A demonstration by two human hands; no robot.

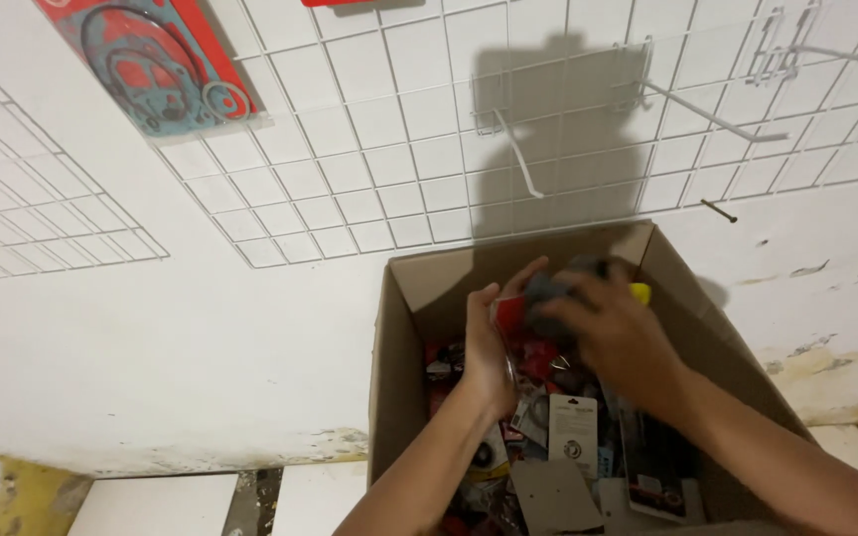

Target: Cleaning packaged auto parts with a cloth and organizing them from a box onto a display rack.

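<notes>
A white wall point(151, 337) carries a wire grid point(399, 149) with bare hooks point(707, 114). High on the left of the grid hangs a flat red-and-blue gasket pack point(151, 60). Below stands an open brown box point(404, 328), full of small carded packs point(573, 432) in red, white and grey. Over its far end the right hand point(618, 333) is closed on a grey, blurred item point(548, 293) with a yellow tip, held above the packs. The left hand point(489, 342) is open, fingers straight, its palm against a clear red-backed packet point(508, 313) beside the item.
</notes>
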